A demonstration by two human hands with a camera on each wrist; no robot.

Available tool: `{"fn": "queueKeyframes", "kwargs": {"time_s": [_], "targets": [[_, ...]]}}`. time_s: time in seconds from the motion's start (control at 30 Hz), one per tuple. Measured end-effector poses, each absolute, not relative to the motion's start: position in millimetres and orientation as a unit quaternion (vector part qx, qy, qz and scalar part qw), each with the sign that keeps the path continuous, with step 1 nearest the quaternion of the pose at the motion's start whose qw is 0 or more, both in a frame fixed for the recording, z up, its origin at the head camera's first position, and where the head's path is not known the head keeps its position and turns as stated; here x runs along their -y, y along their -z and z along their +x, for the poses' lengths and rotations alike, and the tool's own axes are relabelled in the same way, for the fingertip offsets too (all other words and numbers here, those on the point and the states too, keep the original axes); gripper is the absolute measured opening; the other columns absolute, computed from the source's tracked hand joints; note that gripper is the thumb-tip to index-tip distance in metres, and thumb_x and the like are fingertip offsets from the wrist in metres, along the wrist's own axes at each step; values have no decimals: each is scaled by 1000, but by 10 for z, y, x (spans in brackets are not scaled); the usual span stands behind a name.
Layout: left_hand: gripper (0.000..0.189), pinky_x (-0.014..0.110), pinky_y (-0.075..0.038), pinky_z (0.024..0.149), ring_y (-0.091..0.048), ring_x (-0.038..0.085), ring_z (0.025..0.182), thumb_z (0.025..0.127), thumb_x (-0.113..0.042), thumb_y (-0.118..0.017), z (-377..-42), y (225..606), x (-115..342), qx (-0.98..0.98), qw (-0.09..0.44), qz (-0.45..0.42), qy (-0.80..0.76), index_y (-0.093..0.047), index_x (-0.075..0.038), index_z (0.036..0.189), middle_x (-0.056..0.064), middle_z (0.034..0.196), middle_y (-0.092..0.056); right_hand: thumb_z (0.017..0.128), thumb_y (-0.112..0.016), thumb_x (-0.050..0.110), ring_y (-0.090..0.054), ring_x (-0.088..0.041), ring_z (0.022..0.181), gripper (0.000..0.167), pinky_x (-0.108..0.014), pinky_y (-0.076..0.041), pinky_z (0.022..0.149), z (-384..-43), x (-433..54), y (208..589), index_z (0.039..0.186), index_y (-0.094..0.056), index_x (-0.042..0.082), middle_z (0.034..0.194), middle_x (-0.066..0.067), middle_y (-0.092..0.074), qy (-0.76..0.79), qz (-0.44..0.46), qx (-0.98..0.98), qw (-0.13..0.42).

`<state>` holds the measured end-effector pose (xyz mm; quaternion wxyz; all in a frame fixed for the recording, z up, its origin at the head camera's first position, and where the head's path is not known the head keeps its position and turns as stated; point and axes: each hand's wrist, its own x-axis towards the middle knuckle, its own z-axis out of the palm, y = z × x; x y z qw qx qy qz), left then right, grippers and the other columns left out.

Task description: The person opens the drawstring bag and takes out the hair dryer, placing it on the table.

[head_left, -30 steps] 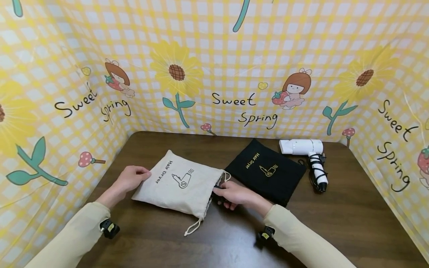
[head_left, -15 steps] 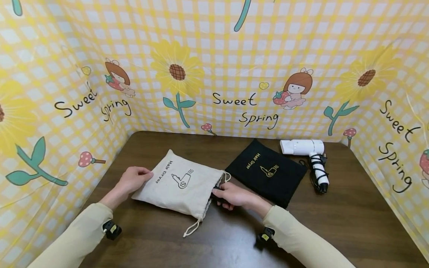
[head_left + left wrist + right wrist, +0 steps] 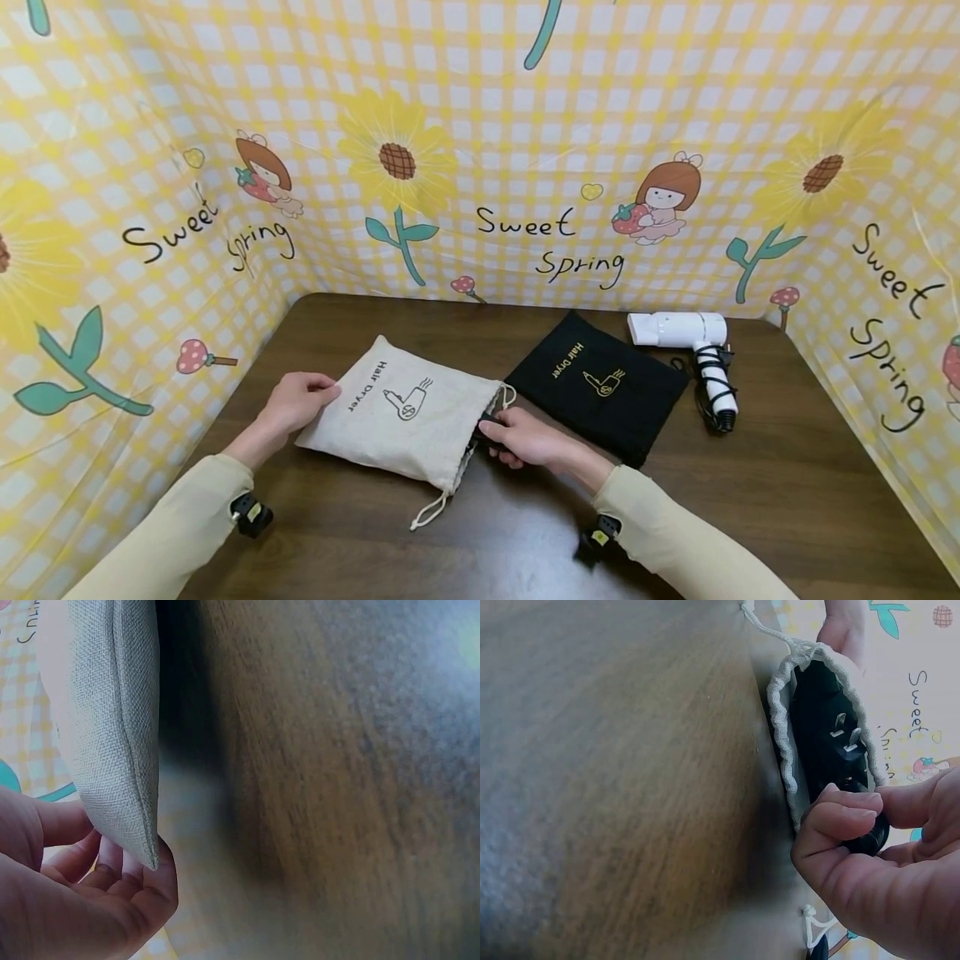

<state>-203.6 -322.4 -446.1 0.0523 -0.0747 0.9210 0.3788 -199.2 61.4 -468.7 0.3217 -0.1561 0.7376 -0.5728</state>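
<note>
A beige drawstring bag [image 3: 405, 425] printed "Hair Dryer" lies on the table, its gathered mouth toward the right. My left hand [image 3: 296, 404] pinches its closed end; in the left wrist view the thumb and curled fingers sit around the bag's corner [image 3: 131, 817]. At the mouth, my right hand [image 3: 528, 435] grips the black handle end of a hair dryer [image 3: 491, 425], most of which is hidden in the bag. The right wrist view shows a plug's metal prongs [image 3: 847, 735] amid the black inside the ruffled opening.
Behind my right hand lies a flat black drawstring bag [image 3: 600, 387], also printed "Hair Dryer". A white hair dryer [image 3: 678, 329] with its black cord wound round the handle lies at the back right. A yellow checked cloth [image 3: 510, 150] walls the table's back and sides.
My left hand has shifted slightly to the right along the bag's closed end. The right hand keeps its grip on the black handle at the mouth, with hardly any movement.
</note>
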Motion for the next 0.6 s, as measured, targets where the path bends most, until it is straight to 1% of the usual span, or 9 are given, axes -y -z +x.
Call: {"fn": "queueKeyframes", "kwargs": {"time_s": [0.13,0.4,0.6], "targets": [[30,43,-48,83,-60,36,106,107,-18,-61,-2042,4469,3223,-921,51,-77,-377,-71,8,120,26,121,-67,114,-46,18,-42,-11,54,25,-23,-36,53,-1978,-635,4699,95,-51,3,79,-8,-55,584,-151,-727,327],[32,47,-48,87,-59,38,108,107,-19,-61,-2055,4466,3216,-919,50,-84,-381,-70,9,121,27,123,-66,114,-46,18,-40,-11,55,26,-24,-34,54,-1976,-679,4698,94,-49,3,80,-8,-55,594,-146,-718,334],[31,45,-47,86,-59,37,108,107,-19,-62,-2056,4480,3215,-921,46,-84,-377,-71,8,119,26,121,-67,114,-46,17,-39,-11,54,25,-24,-33,54,-1956,-695,4677,94,-49,2,79,-8,-54,595,-142,-717,335]]}}
